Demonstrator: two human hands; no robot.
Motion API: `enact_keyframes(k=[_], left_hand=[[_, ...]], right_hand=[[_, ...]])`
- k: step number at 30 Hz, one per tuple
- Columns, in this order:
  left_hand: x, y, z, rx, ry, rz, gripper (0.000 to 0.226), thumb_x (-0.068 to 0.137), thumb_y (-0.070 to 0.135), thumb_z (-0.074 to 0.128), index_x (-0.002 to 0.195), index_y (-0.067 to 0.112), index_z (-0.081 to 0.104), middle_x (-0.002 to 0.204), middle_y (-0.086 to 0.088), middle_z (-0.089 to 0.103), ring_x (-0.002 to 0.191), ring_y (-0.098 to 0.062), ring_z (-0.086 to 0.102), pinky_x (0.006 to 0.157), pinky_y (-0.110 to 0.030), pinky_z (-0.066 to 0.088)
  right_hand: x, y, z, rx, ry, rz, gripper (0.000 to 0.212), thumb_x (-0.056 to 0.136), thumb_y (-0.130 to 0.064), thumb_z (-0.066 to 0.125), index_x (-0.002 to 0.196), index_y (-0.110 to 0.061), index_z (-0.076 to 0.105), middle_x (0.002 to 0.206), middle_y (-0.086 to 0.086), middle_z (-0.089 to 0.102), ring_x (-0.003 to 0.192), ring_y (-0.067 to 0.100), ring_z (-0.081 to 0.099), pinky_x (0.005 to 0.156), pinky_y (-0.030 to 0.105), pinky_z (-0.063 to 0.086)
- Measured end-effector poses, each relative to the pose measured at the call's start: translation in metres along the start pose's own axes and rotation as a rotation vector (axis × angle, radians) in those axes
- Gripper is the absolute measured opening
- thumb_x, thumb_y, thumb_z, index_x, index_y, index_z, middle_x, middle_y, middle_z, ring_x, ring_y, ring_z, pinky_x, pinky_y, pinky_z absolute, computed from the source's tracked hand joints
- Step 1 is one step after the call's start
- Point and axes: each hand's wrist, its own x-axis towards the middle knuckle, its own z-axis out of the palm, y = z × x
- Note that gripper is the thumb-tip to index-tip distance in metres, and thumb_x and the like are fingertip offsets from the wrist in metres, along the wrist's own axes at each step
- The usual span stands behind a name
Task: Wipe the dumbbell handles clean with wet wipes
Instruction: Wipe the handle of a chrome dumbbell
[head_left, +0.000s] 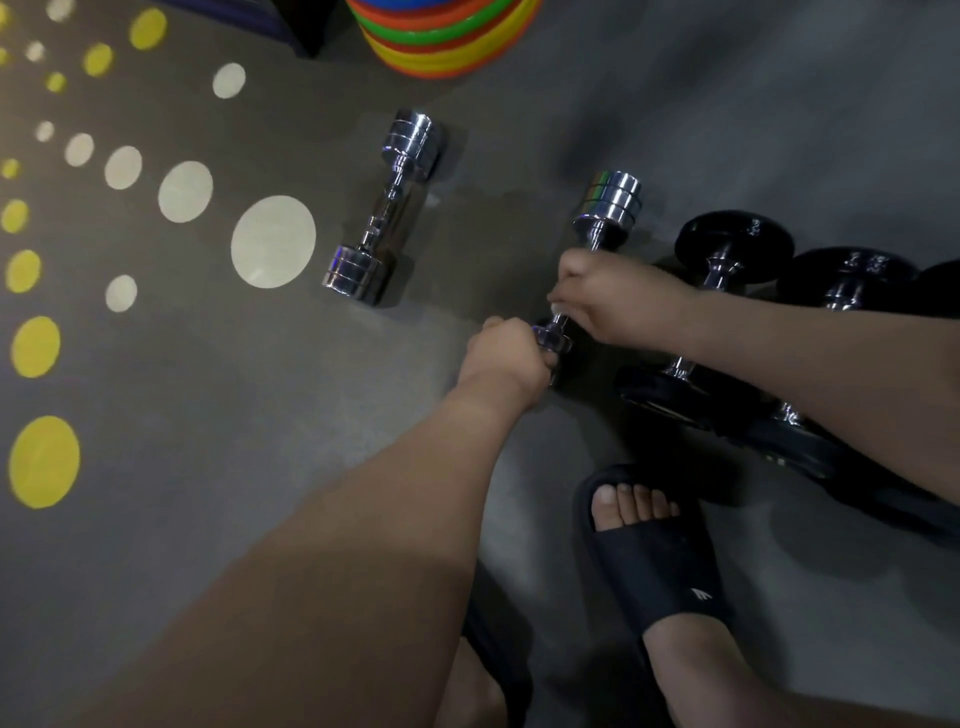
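Around dumbbell (608, 205), both hands (506, 358) (618, 296), apparently curled.

The grey floor (208, 415) is patterned with yellow dots (44, 461) and white dots (273, 241). Chrome dumbbells (387, 208) are mirrored silver; black dumbbells (732, 241) are fitted with silver handles (719, 273). The discs (441, 36) are banded orange, green, yellow, red. The sandal (660, 566) is black.

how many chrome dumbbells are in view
2. The left chrome dumbbell lies alone on the floor; the right chrome dumbbell is gripped by left hand and right hand. None seems hidden.
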Motion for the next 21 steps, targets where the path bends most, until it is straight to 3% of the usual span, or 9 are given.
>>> enact_keyframes(k=[5,10,15,19,21], left_hand=[[-0.006,0.002,0.001,-0.042,-0.005,0.006,0.029,0.092,0.03,0.068,0.113,0.01,0.067,0.126,-0.016,0.047,0.114,-0.037,0.054,0.097,-0.035,0.044],[-0.005,0.001,0.0,-0.032,-0.011,0.008,0.039,0.09,0.035,0.071,0.116,0.007,0.065,0.127,-0.018,0.046,0.115,-0.039,0.054,0.1,-0.038,0.045],[-0.013,0.0,0.005,-0.047,0.026,0.053,0.041,0.086,0.043,0.073,0.111,0.012,0.065,0.123,-0.015,0.048,0.115,-0.037,0.052,0.1,-0.035,0.044],[-0.015,-0.002,0.008,-0.047,0.057,0.076,0.045,0.081,0.045,0.077,0.106,0.01,0.064,0.116,-0.018,0.053,0.112,-0.036,0.053,0.096,-0.035,0.045],[-0.016,-0.001,0.01,-0.054,0.054,0.078,0.044,0.082,0.045,0.076,0.104,0.009,0.063,0.112,-0.019,0.055,0.107,-0.037,0.055,0.091,-0.035,0.045]], right_hand=[[0.01,0.019,-0.007,-0.052,0.118,0.257,0.019,0.096,-0.012,0.057,0.087,-0.001,0.068,0.098,0.02,0.055,0.084,0.039,0.06,0.074,0.04,0.048],[-0.011,0.001,0.007,0.01,0.042,-0.043,0.018,0.097,-0.017,0.06,0.089,-0.006,0.071,0.092,0.012,0.054,0.075,0.03,0.057,0.063,0.037,0.051],[-0.005,0.017,0.004,-0.036,0.259,0.252,0.019,0.093,-0.013,0.059,0.081,0.0,0.065,0.09,0.019,0.054,0.07,0.038,0.058,0.061,0.041,0.05],[-0.017,-0.001,0.018,0.018,0.116,0.023,0.019,0.095,-0.016,0.059,0.087,-0.001,0.068,0.091,0.015,0.054,0.073,0.033,0.056,0.06,0.039,0.049],[-0.012,0.01,0.009,-0.001,0.104,0.023,0.018,0.096,-0.017,0.061,0.089,-0.002,0.07,0.092,0.015,0.055,0.074,0.033,0.057,0.062,0.039,0.05]])
